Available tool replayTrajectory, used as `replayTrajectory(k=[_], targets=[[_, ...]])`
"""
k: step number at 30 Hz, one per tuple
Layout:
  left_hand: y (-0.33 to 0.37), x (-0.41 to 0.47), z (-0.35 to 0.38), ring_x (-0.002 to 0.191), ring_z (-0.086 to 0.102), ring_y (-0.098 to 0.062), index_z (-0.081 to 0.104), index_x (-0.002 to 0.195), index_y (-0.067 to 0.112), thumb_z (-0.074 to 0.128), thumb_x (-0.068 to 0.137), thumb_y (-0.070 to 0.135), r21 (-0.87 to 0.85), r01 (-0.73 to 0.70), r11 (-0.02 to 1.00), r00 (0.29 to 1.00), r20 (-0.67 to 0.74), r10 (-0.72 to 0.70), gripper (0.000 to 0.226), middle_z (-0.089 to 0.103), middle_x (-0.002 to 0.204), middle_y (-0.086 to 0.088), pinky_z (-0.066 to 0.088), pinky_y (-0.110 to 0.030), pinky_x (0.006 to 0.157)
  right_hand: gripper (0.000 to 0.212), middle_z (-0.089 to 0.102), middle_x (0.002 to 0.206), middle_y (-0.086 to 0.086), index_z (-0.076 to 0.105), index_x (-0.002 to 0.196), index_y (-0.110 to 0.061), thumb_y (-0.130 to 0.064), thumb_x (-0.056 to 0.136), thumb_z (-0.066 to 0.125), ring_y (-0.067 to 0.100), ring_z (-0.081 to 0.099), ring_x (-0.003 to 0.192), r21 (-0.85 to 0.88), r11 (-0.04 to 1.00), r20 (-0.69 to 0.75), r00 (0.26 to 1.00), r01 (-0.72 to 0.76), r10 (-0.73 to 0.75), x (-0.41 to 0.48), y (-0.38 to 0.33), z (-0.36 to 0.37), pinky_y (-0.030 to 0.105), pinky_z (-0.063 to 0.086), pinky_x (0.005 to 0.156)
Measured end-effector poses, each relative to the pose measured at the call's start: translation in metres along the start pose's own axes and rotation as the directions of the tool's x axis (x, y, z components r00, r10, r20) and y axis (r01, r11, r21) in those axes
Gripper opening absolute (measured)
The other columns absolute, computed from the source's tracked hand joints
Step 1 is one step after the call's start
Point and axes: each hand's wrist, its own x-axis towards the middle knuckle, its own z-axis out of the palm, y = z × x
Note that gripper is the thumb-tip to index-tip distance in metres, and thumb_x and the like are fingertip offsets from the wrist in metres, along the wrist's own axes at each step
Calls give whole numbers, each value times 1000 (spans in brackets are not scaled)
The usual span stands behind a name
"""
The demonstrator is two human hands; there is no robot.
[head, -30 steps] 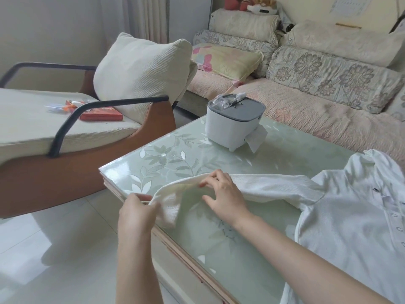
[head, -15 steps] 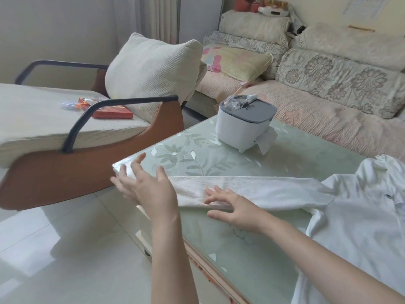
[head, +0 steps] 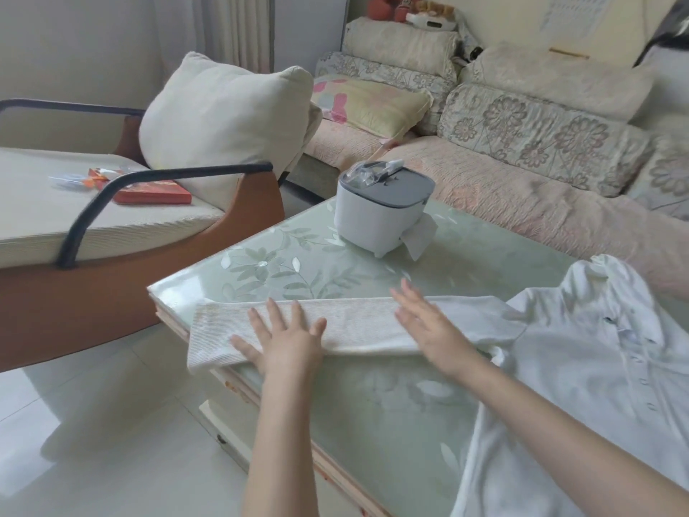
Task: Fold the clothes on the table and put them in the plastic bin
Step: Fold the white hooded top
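Note:
A white long-sleeved shirt [head: 581, 352] with a collar and buttons lies spread over the right part of the glass table [head: 305, 266]. Its left sleeve [head: 354, 319] stretches flat toward the table's left corner, the cuff hanging slightly over the front edge. My left hand [head: 287, 337] presses flat on the sleeve near the cuff, fingers spread. My right hand [head: 428, 326] lies flat on the sleeve closer to the shoulder, fingers straight. No plastic bin for clothes is in view.
A white tissue box with a grey lid [head: 380, 210] stands at the back of the table. A lounge chair with a cream pillow [head: 223, 121] is to the left, a sofa [head: 522, 151] behind. Tiled floor [head: 112, 423] lies left of the table.
The sleeve was bunched and held at the cuff by both hands; now it lies straight and flat. Both hands have let go and rest flat on it, the right one nearer the shoulder.

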Motion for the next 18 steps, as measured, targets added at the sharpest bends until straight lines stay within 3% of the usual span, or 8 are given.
replayTrajectory(k=[3,6,9,11,13,16,18], targets=[[7,5,8,137,-32,-35,-13,148,34,15,95,60,90,32,995,999,-43,-28,65,-30,153,-2,-17,-68,100,51,3,158,-10,20,149,-24,-35,101,32,7,-5,145,-249,953,-135,980,-175,145,-31,55,-33,30,-4,117],[10,13,5,136,-31,-38,-14,147,39,14,92,65,126,35,991,998,-47,-29,67,-29,153,-2,-15,-71,99,59,-8,158,-9,2,150,-27,-43,100,28,6,-12,144,-298,898,-139,945,-325,296,-64,96,-45,26,-6,115],[11,24,-1,137,-29,-39,-11,146,42,12,91,68,175,19,984,999,-37,-13,66,-25,155,-2,-13,-72,99,63,-16,157,-8,-10,148,-26,-45,99,25,-1,-17,139,-381,870,-117,950,-314,291,-79,112,-43,24,-8,115],[16,29,-3,139,-24,-40,-5,149,37,18,94,61,182,27,983,999,-29,-22,64,-19,157,-8,-10,-71,102,66,-12,156,-11,-12,148,-26,-46,98,27,0,-11,141,-257,922,-191,951,-288,243,-82,112,-39,20,-6,113],[26,32,-4,143,-9,-39,8,150,28,30,97,46,188,-22,982,996,-80,37,60,0,158,-15,0,-65,108,67,-5,153,-17,-3,150,-25,-50,95,26,-4,-5,140,-216,947,-245,952,-238,184,-84,108,-34,13,-7,111],[65,34,7,133,36,-30,31,144,19,44,95,25,64,-364,929,898,-240,368,51,45,141,-13,29,-43,108,58,25,150,-14,39,142,-18,-53,97,29,-7,18,138,-147,979,-374,924,-140,76,-81,113,-27,10,6,111],[104,28,23,120,51,-28,47,135,16,50,94,19,-104,-546,831,828,-215,517,42,59,127,-12,39,-33,98,57,37,144,-13,51,134,-19,-52,94,28,-5,29,134,-144,982,-412,909,-125,56,-82,116,-24,14,15,111]])
